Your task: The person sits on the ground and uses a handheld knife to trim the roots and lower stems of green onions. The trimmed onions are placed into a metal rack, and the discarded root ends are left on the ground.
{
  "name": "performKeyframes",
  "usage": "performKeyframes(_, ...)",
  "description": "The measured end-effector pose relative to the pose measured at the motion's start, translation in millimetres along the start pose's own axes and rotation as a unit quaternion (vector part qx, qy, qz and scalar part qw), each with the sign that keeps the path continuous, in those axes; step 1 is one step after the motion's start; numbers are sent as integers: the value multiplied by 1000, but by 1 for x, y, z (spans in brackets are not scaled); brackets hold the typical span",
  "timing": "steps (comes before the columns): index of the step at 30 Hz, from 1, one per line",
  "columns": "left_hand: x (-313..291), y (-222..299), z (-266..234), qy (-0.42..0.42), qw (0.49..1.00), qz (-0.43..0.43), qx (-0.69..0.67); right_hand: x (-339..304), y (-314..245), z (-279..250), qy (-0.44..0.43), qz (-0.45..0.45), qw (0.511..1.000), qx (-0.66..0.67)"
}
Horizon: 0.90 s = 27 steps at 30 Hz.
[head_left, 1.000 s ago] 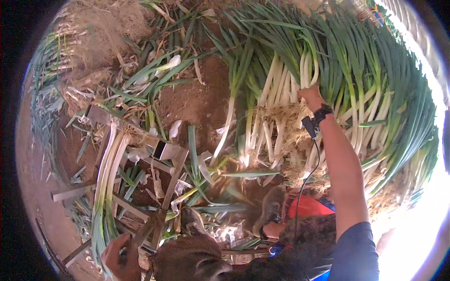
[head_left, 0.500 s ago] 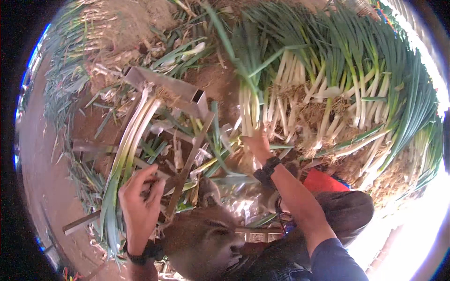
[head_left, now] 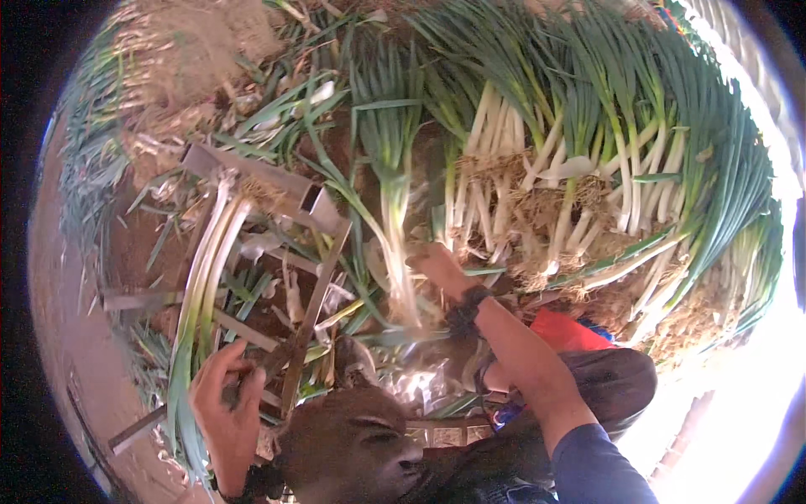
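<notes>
My left hand (head_left: 227,412) is half curled, thumb and fingers apart, with nothing seen in it. It is beside the green leaves of a few long green onions (head_left: 213,260), whose white root ends rest on a metal frame (head_left: 260,186). My right hand (head_left: 438,267) is at the right side of a bunch of green onions (head_left: 395,197). This bunch hangs nearly upright, leaves up and roots down, its lower end blurred. The fingertips are close to the white stalks but not wrapped around them; whether they touch, I cannot tell.
A large heap of green onions (head_left: 579,118) with soil on its roots lies at the right. Another pile (head_left: 155,63) lies at the far left. Loose leaves litter the ground around the frame. A red item (head_left: 571,333) is beside my dark-clothed knee (head_left: 609,378).
The bunch has shifted left, away from my right hand, whose fingers no longer close around its stalks. The view has moved slightly; my left hand keeps its half-curled shape beside the leaves.
</notes>
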State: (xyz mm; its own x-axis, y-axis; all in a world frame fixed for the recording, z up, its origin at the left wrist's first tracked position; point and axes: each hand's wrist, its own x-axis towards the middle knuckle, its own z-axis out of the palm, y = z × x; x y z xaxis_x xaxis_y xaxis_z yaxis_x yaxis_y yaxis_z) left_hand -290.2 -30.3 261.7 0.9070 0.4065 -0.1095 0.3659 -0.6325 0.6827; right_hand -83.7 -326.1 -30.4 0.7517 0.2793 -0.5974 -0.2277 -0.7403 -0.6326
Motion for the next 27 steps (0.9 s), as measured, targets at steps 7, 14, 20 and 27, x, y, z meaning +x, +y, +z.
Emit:
performKeyframes(7, 4, 2, 2, 14, 997, -49, 57, 75, -10, -131, 329, -12, 904, -273)
performKeyframes(14, 8, 7, 2, -18, 986, -102, 133, 142, 14, -230, 343, 129, 911, -187)
performKeyframes(20, 12, 5, 2, -25, 983, -128, 126, 263, 41, -180, 423, 304, 775, -357)
performKeyframes(27, 10, 13, 7, 0, 987, -73, 143, 220, 19, -192, 387, 259, 850, -246)
